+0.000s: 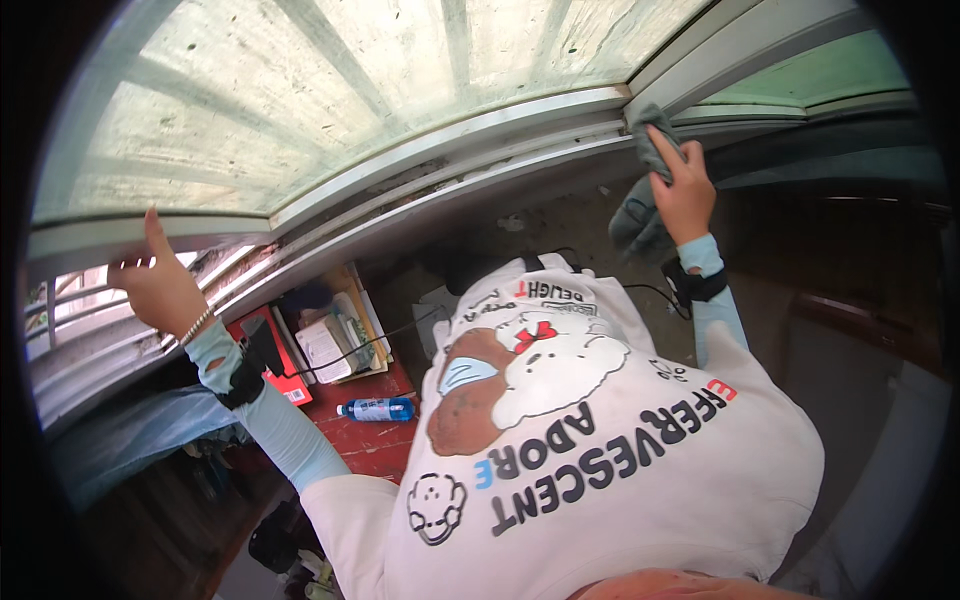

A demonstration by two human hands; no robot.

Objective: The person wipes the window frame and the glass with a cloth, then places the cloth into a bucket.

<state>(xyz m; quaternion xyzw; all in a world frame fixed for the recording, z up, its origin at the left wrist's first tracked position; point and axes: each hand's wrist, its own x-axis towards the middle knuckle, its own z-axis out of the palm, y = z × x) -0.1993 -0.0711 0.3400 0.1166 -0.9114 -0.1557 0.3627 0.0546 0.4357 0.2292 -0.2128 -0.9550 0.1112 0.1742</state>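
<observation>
On the left, my left hand (161, 289) grips the lower edge of a sliding window sash (217, 227), thumb up against its inner face and fingers curled around the edge. The window glass (337, 97) is streaked and speckled. My right hand (684, 191) holds a bunched grey cloth (656, 131) against the corner where the sash meets the window frame (697, 64). The cloth's loose end (641, 221) hangs below my palm. Between my hands runs the window track (450, 169), with dark dirt along it.
Below the sill stands a red table (367, 446) holding a blue-labelled plastic bottle (377, 409), a stack of books (341, 341) and a red book (274, 349). A black cable (367, 343) runs past the books. Bluish plastic sheeting (157, 424) lies at the left.
</observation>
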